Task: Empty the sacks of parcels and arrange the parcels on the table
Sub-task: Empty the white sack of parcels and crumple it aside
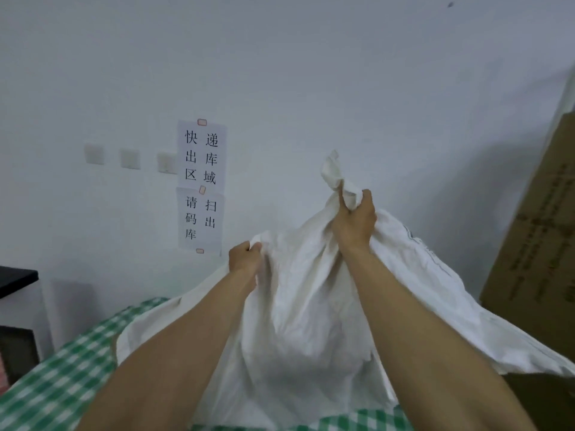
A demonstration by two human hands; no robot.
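Observation:
A large white woven sack (305,306) is lifted above the table with the green-and-white checked cloth (62,368). My right hand (354,223) grips a bunched corner of the sack high up, with a tuft of fabric sticking out above the fist. Lower and to the left, my left hand (244,259) grips another fold of the sack. The sack hangs spread out and bulges in the middle. No parcels show; whatever is inside is hidden by the fabric.
A tall brown cardboard box (535,244) leans at the right, touching the sack's edge. Paper signs (200,185) and wall switches (130,157) are on the white wall behind. A dark cabinet (15,306) stands at the left edge.

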